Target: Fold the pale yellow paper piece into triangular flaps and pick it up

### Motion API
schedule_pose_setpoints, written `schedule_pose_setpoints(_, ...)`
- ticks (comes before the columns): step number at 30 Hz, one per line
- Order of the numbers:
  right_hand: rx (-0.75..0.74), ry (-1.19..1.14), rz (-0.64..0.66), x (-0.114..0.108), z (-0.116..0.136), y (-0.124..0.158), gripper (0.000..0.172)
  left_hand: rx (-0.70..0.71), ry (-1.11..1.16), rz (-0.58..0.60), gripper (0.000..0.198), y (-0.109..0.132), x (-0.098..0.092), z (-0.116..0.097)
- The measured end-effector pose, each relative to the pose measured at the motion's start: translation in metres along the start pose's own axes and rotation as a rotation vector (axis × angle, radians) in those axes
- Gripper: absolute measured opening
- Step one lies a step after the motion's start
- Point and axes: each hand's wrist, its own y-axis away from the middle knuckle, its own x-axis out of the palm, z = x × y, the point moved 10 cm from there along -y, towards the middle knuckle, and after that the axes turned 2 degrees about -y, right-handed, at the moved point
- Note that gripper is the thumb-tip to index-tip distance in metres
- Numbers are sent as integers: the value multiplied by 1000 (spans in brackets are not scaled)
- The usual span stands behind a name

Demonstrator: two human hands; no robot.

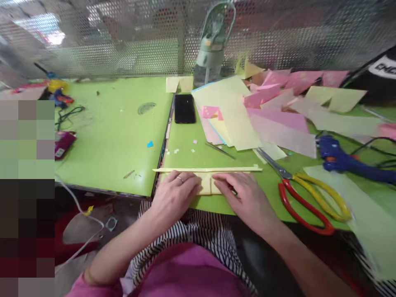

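Observation:
A pale yellow sheet of folded paper lies at the front edge of the green table, with a crease or overlap near its middle. My left hand rests over its left part, fingers together and bent down onto it; a ring shows on one finger. On the right part, my right hand has thumb and fingers closed at the paper, close to the overlap. Just beyond both hands runs a long narrow strip of yellow paper; whether it joins the folded sheet is hidden. The palms cover much of the sheet.
Scissors with red and yellow handles lie right of my hands, beside a blue glue gun. Behind are a black phone, a water bottle, loose paper sheets and pink paper pieces. A gap divides the tabletops.

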Motion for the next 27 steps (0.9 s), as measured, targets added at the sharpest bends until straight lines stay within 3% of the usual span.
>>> schedule_pose_setpoints(5, -43, -26, -13, -3, 5, 3, 19, -81, -19, 35, 22, 6, 5, 8)
schedule_pose_setpoints(11, -41, -5, 10, -2, 5, -1, 23, -23, 80, 142, 23, 9, 15, 3)
schedule_pose_setpoints(27, -172, 132, 51, -1, 13, -2, 37, 17, 40, 69, 24, 8, 12, -1)
